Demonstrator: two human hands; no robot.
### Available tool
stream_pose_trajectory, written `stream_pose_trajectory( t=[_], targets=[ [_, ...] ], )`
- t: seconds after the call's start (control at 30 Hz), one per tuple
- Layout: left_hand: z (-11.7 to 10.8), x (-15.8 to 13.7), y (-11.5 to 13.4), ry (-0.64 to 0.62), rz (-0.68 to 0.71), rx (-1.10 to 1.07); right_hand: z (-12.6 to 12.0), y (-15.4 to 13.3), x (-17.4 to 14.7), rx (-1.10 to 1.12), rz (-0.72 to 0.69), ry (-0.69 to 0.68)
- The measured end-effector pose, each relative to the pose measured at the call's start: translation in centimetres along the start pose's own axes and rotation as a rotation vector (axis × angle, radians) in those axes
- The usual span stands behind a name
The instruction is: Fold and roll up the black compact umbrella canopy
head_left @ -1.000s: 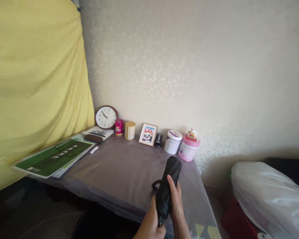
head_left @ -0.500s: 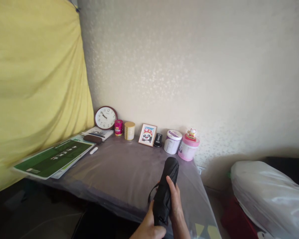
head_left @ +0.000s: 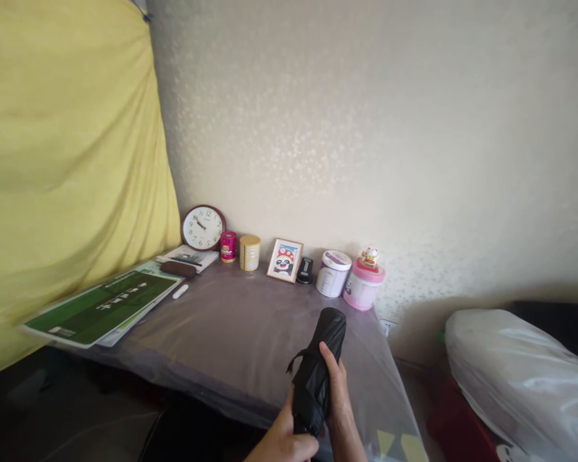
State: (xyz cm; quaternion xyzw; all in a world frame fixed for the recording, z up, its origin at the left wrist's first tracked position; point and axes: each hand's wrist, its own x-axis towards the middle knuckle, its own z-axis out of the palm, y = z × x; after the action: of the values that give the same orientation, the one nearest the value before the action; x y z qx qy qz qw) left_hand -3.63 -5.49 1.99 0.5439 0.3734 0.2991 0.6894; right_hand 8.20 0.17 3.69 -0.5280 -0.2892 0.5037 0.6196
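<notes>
A folded black umbrella point(head_left: 320, 372) is held out over the front right part of the table, its far end tilted up and away from me. My left hand point(head_left: 289, 436) is closed round its near end. Along its right side my right hand point(head_left: 337, 388) grips the middle, fingers and thumb wrapped on the fabric. A short black strap point(head_left: 296, 359) sticks out from the umbrella's left side. The undersides of both grips are hidden.
A plastic-covered table point(head_left: 212, 327) stands against the wall. Along its back are a clock point(head_left: 203, 228), a picture frame point(head_left: 284, 260), a white tin point(head_left: 334, 274) and a pink jar point(head_left: 365, 289). Green boards point(head_left: 110, 305) lie left; a plastic-wrapped bundle point(head_left: 515, 372) is right.
The umbrella has turned slightly in my hands and its fabric looks looser. The strap on its left side, a hanging loop before, now juts out to the left. Both hands keep their hold.
</notes>
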Motion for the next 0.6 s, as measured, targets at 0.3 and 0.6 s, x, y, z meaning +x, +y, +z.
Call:
stream_pose_trajectory(
  t=[0.3,0.6],
  targets=[
    [0.2,0.6,-2.3,0.305,0.072,0.699,-0.2,1.1,0.2,-0.074,-0.04,0.025],
    [-0.2,0.2,-0.4,0.078,0.011,0.185,-0.4,0.8,0.1,-0.041,-0.018,-0.027]
  ],
)
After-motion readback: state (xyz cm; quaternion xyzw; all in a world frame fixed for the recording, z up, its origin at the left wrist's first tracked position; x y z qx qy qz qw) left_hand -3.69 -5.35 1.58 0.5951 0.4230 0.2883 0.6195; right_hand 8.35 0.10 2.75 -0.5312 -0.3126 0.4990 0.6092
